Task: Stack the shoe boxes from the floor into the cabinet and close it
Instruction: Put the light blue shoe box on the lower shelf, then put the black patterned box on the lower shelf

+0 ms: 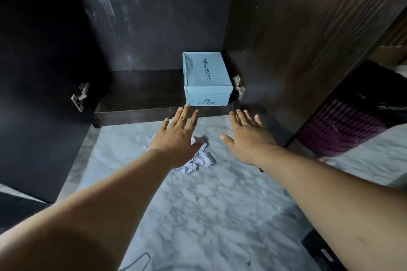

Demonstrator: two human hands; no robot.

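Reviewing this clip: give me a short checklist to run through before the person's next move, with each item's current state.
1. Both hands free: ok. Left hand and right hand are open, holding nothing.
2. Blue box fully inside the cabinet: ok, on the bottom shelf at the right side.
3. Room beside the blue box: ok, shelf to its left is bare.
4. Doors open: ok.
5. Floor clear: not ok, crumpled paper lies under the left hand.
6. More boxes left on the floor: cannot tell.

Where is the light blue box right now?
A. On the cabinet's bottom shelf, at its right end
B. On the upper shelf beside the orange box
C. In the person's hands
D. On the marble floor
A: the light blue box sits on the bottom shelf against the right wall, both hands apart from it.
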